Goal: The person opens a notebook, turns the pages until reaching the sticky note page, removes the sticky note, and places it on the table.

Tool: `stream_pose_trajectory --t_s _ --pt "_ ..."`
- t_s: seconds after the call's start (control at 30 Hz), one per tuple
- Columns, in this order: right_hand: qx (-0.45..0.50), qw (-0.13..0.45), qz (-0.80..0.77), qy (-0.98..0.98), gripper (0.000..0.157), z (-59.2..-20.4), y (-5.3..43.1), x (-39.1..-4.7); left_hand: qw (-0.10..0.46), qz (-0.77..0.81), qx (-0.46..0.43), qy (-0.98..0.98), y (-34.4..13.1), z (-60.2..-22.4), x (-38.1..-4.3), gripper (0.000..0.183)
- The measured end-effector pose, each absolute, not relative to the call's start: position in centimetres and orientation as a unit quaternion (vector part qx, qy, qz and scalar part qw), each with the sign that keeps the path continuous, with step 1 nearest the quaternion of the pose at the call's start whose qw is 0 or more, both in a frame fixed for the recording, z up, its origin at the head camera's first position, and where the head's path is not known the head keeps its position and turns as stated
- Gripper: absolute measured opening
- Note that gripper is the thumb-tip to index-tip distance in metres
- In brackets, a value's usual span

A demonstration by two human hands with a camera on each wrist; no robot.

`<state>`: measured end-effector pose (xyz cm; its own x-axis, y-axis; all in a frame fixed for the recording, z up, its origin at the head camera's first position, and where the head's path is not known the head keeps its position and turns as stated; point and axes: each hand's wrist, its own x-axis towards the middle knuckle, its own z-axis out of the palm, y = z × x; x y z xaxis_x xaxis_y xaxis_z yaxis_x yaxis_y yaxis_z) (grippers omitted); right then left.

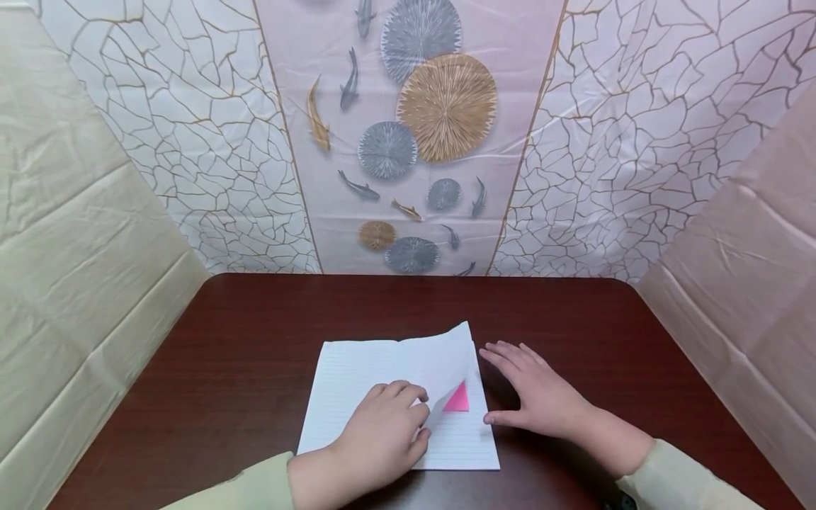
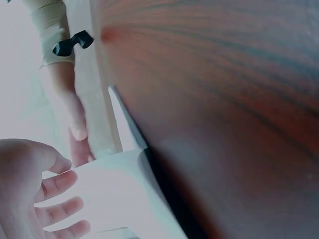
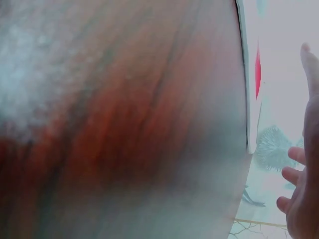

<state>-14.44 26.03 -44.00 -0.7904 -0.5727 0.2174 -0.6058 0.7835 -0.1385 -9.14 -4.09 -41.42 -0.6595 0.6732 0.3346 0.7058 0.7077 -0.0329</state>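
An open notebook (image 1: 353, 379) with lined pages lies on the table. Its right-hand page (image 1: 440, 361) is lifted and curls over to the left. My left hand (image 1: 385, 428) is over the middle of the notebook, fingers bent, and pinches the page's lower edge; the fingertips also appear in the left wrist view (image 2: 60, 199). Under the raised page a pink sticky note (image 1: 457, 400) partly shows. To the right of the notebook, my right hand (image 1: 538, 389) holds nothing, its fingers spread and thumb apart, close to the notebook's right edge.
A dark reddish-brown table (image 1: 255, 319) extends around the notebook. Behind it hangs a patterned cloth (image 1: 408, 198) with fish and round leaf shapes. Beige cloth walls (image 1: 83, 283) stand at the left and right. A black strap device (image 2: 74, 44) is on the right sleeve.
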Motion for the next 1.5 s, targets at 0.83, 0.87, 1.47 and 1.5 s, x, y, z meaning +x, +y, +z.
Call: stream_pose_trajectory --t_s 0.83,0.87,1.47,1.5 --pt "0.328 -0.031 0.041 -0.943 0.101 -45.5 25.4 -14.7 0.253 -0.171 -0.239 -0.922 -10.8 -39.2 -8.5 0.010" --pt "0.328 -0.031 0.040 -0.943 0.101 -45.5 25.4 -14.7 0.254 -0.173 -0.235 -0.922 -11.0 -39.3 -8.5 0.010" --pt "0.325 -0.044 0.042 -0.944 0.102 -45.2 25.0 -14.8 0.205 -0.123 -0.145 -0.960 -14.3 -39.6 -7.4 0.014" --pt "0.324 -0.045 0.041 -0.944 0.102 -45.2 25.0 -14.8 0.198 -0.119 -0.141 -0.963 -14.5 -39.7 -7.3 0.014"
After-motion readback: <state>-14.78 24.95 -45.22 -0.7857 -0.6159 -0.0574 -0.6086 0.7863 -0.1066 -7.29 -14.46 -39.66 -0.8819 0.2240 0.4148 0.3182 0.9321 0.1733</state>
